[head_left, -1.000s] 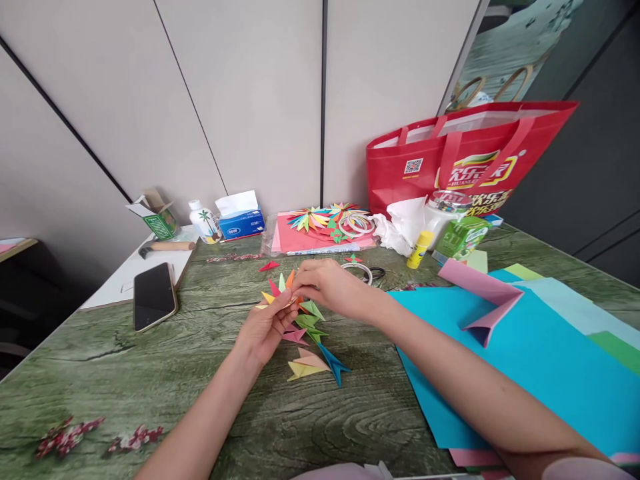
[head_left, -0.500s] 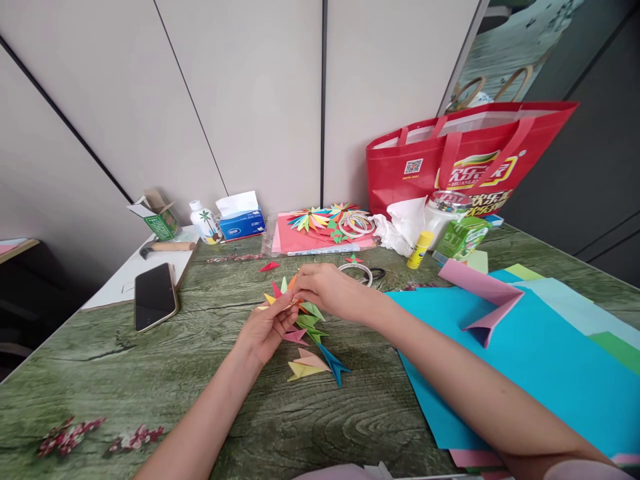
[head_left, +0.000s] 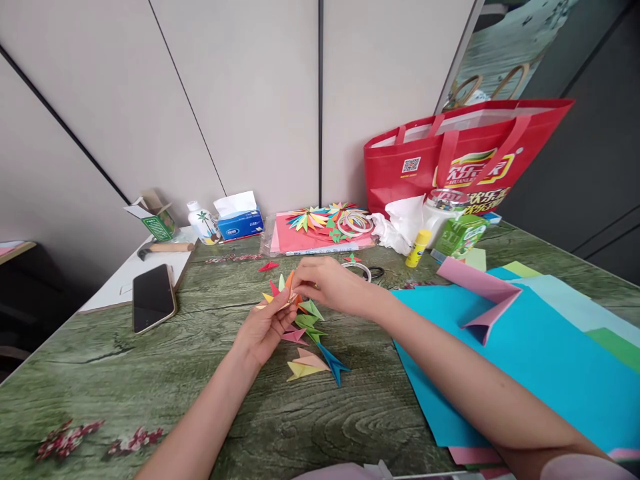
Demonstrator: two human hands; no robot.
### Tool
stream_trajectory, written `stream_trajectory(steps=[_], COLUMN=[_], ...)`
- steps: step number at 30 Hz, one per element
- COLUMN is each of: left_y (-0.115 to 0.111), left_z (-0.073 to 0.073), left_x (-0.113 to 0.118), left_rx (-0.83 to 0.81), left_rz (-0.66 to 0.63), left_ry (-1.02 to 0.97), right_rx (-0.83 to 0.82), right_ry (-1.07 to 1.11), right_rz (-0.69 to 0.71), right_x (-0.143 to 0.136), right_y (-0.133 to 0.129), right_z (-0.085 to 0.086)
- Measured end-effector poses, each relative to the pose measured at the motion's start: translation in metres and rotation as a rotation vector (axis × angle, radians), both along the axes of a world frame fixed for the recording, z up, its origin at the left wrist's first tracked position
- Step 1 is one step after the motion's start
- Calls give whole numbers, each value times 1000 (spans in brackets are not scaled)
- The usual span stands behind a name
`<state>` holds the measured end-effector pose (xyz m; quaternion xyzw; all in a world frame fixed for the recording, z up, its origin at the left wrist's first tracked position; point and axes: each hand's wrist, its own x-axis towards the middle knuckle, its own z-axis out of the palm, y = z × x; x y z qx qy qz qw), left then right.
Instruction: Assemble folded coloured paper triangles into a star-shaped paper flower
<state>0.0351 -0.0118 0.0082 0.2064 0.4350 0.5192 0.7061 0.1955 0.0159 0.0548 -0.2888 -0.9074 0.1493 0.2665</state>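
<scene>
Near the middle of the table, my left hand (head_left: 263, 330) pinches a small light-coloured folded paper piece (head_left: 291, 299) between thumb and fingers. My right hand (head_left: 323, 285) meets it from the right, its fingertips closed at the same small piece. Behind and under the hands lie folded paper pieces in red, yellow, green and orange, partly hidden by the fingers. Nearer the front are green folded pieces (head_left: 310, 327), a blue folded piece (head_left: 334, 364) and a yellow folded piece (head_left: 306, 368), with a peach one against it. A red folded piece (head_left: 268, 267) lies apart behind the hands.
A phone (head_left: 153, 298) and a hammer (head_left: 165, 247) lie at left. Blue paper sheets (head_left: 500, 360) spread under my right forearm. Along the back stand a tissue box (head_left: 240, 223), paper stars (head_left: 309, 219), a glue stick (head_left: 419, 249) and a red bag (head_left: 470, 160).
The view has shifted slightly. My right fingers have moved a little at the small piece, while my left hand keeps its pinch.
</scene>
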Motion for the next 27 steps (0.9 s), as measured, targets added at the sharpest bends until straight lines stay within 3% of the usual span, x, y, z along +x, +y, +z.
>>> stream_trajectory(steps=[12, 27], left_y=[0, -1], left_z=[5, 0], left_x=[-1, 0], left_rx=[-10, -13], left_rz=[71, 23], left_ry=[-18, 7], right_rx=[88, 11], right_ry=[55, -19], right_rz=[42, -92], right_x=[0, -7], right_y=[0, -2], right_z=[-4, -5])
